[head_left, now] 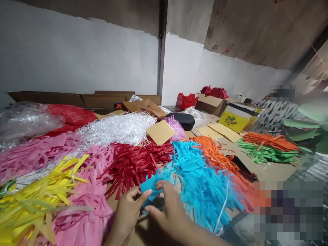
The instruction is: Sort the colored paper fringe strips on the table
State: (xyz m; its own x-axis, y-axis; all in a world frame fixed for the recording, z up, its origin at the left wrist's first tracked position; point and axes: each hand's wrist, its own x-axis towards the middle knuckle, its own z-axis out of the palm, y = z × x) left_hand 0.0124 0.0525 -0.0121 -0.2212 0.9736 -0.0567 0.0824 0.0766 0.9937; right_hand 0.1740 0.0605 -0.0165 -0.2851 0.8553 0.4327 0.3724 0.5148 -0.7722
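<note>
Both hands sit low at six o'clock, right at the lens — left hand (128, 212) and right hand (167, 208) pinched together on one blue paper piece (151, 186), fingers curled, thumb and fingertips closed on its near end. That piece lies at the near tip of the blue fringe pile (200, 177), which runs up toward one o'clock. Orange strips (220, 153) lie just beside it at two o'clock. Red strips (133, 164) spread at twelve o'clock, touching the blue. Pink fringe (84, 218) and yellow strips (38, 194) crowd eight and nine o'clock. White shredded ribbon (118, 128) lies farther back at eleven — a yellow box (234, 119) stands well apart on the surface (271, 169) at two o'clock.
</note>
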